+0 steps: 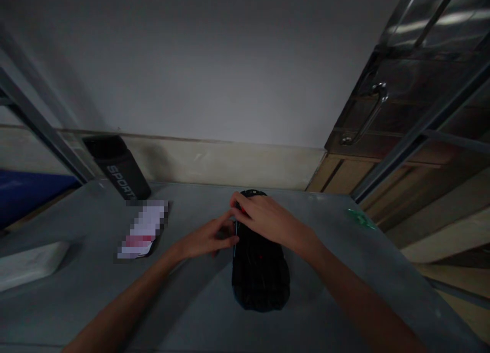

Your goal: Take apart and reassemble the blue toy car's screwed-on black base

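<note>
A black toy car [260, 271] lies on the grey table, its dark, ridged face up; it looks turned on its roof. My left hand [214, 236] is closed at the car's left edge, with thumb and fingers bent against it. Over the car's far end, my right hand [264, 217] reaches across with curled fingers. Its fingertips meet those of my left hand. A small red spot shows beneath the right fingers; what they grip there is too dark and hidden to make out.
On the left stand a dark bottle [124, 171] marked SPORT, a blurred phone-shaped item [143, 230] and a white block-like object [32, 263]. A green crumpled piece [362, 218] lies near the right edge. Metal posts [413, 123] rise at both sides, with a wall behind.
</note>
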A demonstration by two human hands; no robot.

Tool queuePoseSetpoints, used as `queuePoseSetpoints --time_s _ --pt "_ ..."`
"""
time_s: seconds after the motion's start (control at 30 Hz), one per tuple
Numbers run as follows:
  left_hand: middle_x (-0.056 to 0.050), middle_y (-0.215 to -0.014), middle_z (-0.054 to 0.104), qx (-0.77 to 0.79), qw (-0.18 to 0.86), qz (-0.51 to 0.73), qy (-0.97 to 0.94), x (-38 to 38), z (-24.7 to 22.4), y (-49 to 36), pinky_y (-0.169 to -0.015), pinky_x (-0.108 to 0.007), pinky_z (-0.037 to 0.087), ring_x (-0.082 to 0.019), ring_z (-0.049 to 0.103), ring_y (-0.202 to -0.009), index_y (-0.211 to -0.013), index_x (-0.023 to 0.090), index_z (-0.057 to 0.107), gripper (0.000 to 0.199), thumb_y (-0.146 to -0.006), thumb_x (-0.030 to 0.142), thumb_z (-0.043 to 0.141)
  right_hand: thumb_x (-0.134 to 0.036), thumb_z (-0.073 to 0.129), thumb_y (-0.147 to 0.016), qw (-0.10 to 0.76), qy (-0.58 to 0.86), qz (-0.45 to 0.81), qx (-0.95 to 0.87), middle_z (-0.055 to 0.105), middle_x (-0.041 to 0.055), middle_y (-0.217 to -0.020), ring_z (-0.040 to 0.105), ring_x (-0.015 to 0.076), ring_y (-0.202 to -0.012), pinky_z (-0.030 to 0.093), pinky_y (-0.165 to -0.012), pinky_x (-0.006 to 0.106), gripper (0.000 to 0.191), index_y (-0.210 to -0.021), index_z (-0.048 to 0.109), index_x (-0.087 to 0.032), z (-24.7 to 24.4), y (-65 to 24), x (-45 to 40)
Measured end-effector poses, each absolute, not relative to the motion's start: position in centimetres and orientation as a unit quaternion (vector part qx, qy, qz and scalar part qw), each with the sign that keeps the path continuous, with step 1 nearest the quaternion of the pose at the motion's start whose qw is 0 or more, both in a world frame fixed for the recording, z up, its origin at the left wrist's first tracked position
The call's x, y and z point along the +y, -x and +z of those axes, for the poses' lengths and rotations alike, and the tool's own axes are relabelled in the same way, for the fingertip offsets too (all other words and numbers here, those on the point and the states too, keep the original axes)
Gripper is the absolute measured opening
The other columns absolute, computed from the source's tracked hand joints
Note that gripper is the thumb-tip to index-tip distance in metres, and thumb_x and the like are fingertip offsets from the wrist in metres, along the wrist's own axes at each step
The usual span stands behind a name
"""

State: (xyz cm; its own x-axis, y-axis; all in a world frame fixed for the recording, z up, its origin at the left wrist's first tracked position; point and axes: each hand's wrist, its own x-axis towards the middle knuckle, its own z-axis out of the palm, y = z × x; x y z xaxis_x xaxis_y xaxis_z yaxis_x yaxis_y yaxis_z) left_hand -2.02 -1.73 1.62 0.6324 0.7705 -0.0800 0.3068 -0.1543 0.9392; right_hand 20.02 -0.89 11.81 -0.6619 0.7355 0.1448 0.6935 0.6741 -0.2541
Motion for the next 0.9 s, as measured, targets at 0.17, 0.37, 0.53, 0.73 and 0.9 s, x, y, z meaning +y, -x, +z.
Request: queuePoseSetpoints --time_s 0.17,0.37,0.53,0.73,0.9 --pt "0.0 -0.096 0.059 0.364 0.539 0.22 -0.727 -1.85 1.7 1.95 -0.051 -0.018 0.047 -0.014 0.055 -0.072 -0.164 0.025 0.037 0.07 -0.103 0.045 0.064 -0.018 0.061 -0.103 0.121 0.374 0.092 -0.915 0.08 0.0077 -0.102 0.074 0.0225 -0.094 0.047 -0.081 0.031 0.029 -0.131 0.065 -0.019 11.76 -19.98 -0.87" --pt "0.0 -0.096 0.057 0.367 0.535 0.219 -0.729 -1.97 1.93 1.96 -0.052 -0.019 0.049 -0.016 0.057 -0.077 -0.168 0.023 0.029 0.075 -0.104 0.043 0.062 -0.022 0.052 -0.11 0.118 0.389 0.073 -0.911 0.079 0.0078 -0.097 0.073 0.0217 -0.086 0.045 -0.076 0.032 0.024 -0.129 0.067 -0.019 11.58 -19.95 -0.9" --pt "0.0 -0.095 0.059 0.361 0.535 0.218 -0.733 -1.67 1.55 1.95 -0.051 -0.02 0.049 -0.016 0.056 -0.074 -0.169 0.023 0.028 0.078 -0.103 0.045 0.063 -0.021 0.059 -0.105 0.125 0.382 0.085 -0.912 0.079 0.0055 -0.094 0.072 0.021 -0.088 0.045 -0.077 0.031 0.023 -0.127 0.068 -0.02 11.62 -19.91 -0.9" --pt "0.0 -0.095 0.058 0.35 0.539 0.223 -0.733 -1.51 1.26 2.05 -0.051 -0.018 0.048 -0.014 0.056 -0.073 -0.169 0.029 0.028 0.08 -0.102 0.048 0.066 -0.02 0.059 -0.106 0.115 0.395 0.081 -0.908 0.079 0.006 -0.096 0.073 0.0208 -0.088 0.044 -0.077 0.03 0.023 -0.128 0.068 -0.02 11.76 -19.82 -0.95" --pt "-0.001 -0.096 0.058 0.36 0.537 0.219 -0.731 -1.7 1.57 1.97 -0.051 -0.018 0.048 -0.015 0.057 -0.075 -0.166 0.026 0.034 0.075 -0.103 0.049 0.065 -0.025 0.054 -0.109 0.108 0.409 0.073 -0.903 0.079 0.0077 -0.098 0.072 0.0219 -0.088 0.043 -0.077 0.032 0.022 -0.127 0.067 -0.019 11.83 -19.77 -1.06"
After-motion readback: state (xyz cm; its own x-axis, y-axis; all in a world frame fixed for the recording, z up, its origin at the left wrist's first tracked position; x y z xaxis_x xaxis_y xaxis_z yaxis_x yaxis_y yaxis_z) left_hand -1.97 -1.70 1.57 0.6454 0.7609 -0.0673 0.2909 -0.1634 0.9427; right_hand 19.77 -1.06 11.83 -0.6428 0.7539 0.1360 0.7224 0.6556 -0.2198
